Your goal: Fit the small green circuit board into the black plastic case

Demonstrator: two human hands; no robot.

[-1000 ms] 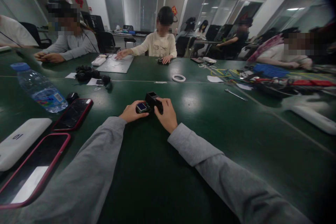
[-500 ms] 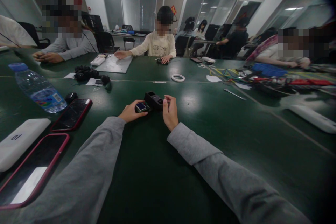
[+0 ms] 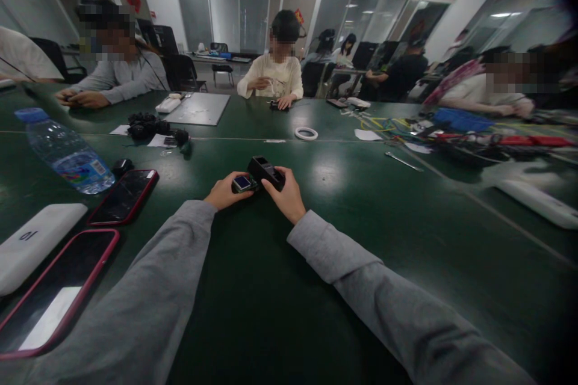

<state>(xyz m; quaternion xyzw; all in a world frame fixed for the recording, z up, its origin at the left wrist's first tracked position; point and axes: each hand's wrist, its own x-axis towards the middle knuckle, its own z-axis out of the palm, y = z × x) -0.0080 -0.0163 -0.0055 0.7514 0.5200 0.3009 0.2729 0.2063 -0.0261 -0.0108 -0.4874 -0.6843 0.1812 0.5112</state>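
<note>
In the middle of the green table (image 3: 253, 264), my left hand (image 3: 221, 194) is closed on a small circuit board with a square screen (image 3: 242, 183), the screen facing up. My right hand (image 3: 289, 194) grips a black rectangular plastic case (image 3: 262, 167), thumb on the near side and fingers at its right end. The case sits tilted just to the right of the board, close against it. Whether the two parts touch or are joined, I cannot tell. The case's underside is hidden.
At left lie a water bottle (image 3: 72, 153), two red-edged phones (image 3: 124, 197) and a white power bank (image 3: 34, 243). Ahead are black parts (image 3: 149, 126) and a white ring (image 3: 306, 133). A wrench (image 3: 403, 161) and tangled cables (image 3: 451, 132) lie at right. Several people sit around.
My right hand has closed round the black case, its thumb moving left onto the near side. My left hand stays put. The person opposite has drawn one hand back from the grey board.
</note>
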